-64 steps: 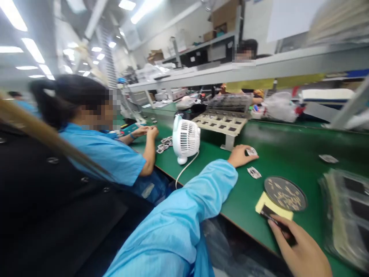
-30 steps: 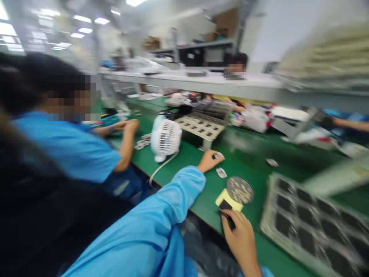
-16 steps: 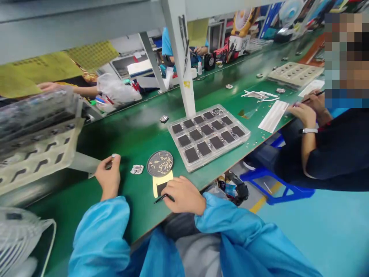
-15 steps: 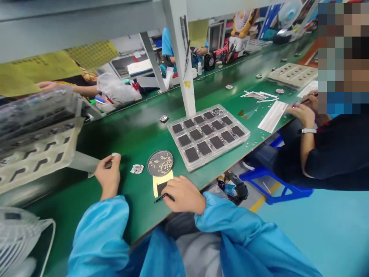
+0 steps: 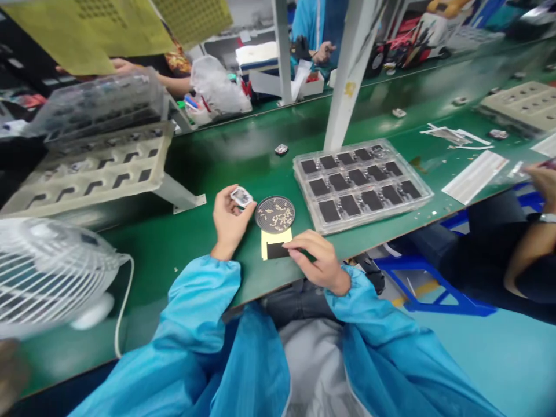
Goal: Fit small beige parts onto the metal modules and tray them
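Observation:
My left hand (image 5: 230, 223) is closed on a small white-framed part (image 5: 241, 197) with a grey centre, held tilted beside a round dark mesh dish (image 5: 266, 215). Small pale pieces (image 5: 282, 219) lie scattered in the dish. Below it, a yellow paper (image 5: 264, 246) carries a black rectangular piece (image 5: 274, 251). The thumb and fingertips of my right hand (image 5: 316, 258) come together at the right edge of that black piece; whatever they pinch is too small to make out. To the right lies a clear tray (image 5: 319, 223) with rows of dark square pads.
A white fan (image 5: 52, 272) with a cable stands at left, near a beige slotted tray (image 5: 147, 179) on a raised support. A metal post (image 5: 341, 110) rises behind the clear tray. Another small part (image 5: 281, 150) lies further back. Right, a co-worker's arm (image 5: 527, 255) is near white strips (image 5: 473, 176).
My left hand has moved right and taken hold of the white-framed part that lay beside the dish. The black tweezers seen in my right hand no longer show. The view has turned left.

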